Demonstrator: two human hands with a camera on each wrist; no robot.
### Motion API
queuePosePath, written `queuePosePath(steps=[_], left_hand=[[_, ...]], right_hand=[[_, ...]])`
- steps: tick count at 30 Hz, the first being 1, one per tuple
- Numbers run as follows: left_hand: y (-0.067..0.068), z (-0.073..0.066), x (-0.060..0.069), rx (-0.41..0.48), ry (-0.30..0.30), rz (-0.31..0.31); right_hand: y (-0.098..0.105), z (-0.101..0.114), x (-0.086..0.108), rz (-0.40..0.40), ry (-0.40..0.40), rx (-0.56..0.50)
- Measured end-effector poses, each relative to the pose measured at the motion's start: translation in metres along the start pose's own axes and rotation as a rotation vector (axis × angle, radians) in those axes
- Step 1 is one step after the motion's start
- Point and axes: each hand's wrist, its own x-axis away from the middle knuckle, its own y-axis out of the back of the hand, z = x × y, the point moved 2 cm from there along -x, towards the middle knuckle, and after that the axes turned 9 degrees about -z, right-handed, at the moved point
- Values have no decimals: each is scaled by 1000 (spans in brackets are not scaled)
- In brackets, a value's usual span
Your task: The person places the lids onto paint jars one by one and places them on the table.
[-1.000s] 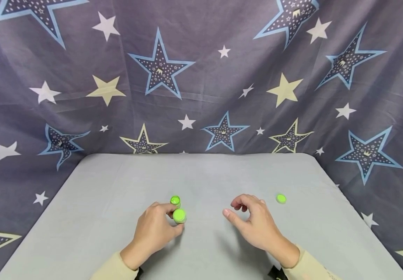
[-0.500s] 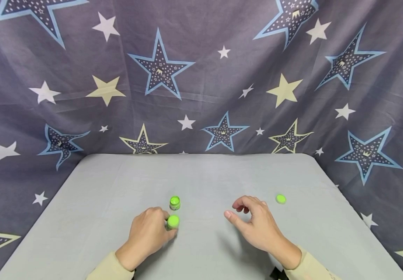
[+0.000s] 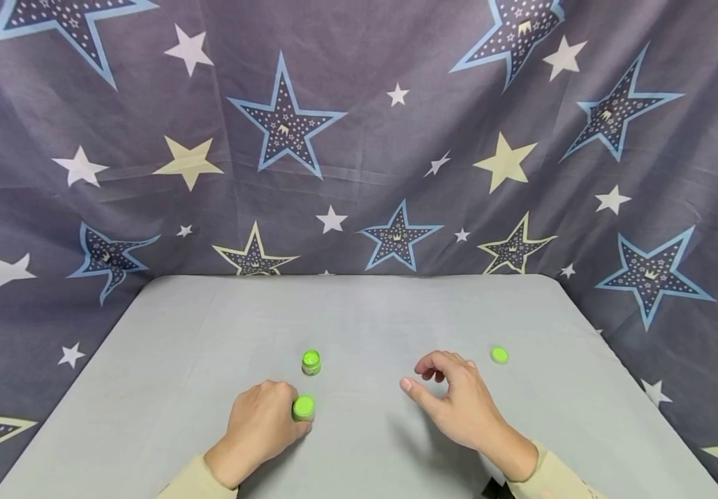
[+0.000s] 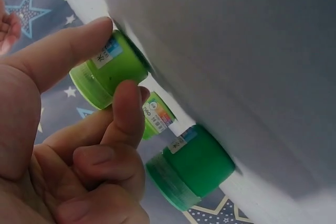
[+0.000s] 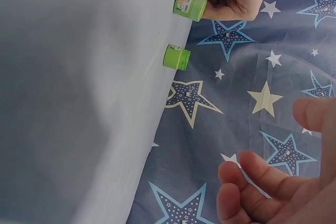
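Thumb and fingers of my left hand (image 3: 264, 423) pinch a light green, lidded paint jar (image 3: 303, 408) by its sides; in the left wrist view the jar (image 4: 121, 66) is upright at the table surface. Just beyond it stands a lidless light green paint jar (image 3: 311, 362). A darker green lidded jar (image 4: 191, 167) shows past the curled fingers in the left wrist view; the left hand hides it from the head view. My right hand (image 3: 459, 402) hovers right of centre with loosely bent fingers, holding nothing. To its right lies a light green lid (image 3: 499, 355).
A pale grey cloth covers the table (image 3: 371, 312). Behind it and along both sides hangs a dark curtain (image 3: 359, 159) printed with stars.
My left hand has drawn the lidded light green jar toward me and slightly left, away from the lidless jar. The right hand stays nearly still.
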Motion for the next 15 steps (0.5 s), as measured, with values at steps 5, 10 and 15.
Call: queuePosePath(steps=[5, 10, 15], left_hand=[[0, 2, 1, -16, 0, 5], [1, 1, 1, -15, 4, -10], [6, -2, 1, 9, 17, -57]], right_hand=[[-1, -1, 0, 0, 6, 0], [-2, -3, 1, -7, 21, 12], [-4, -8, 3, 12, 14, 20]])
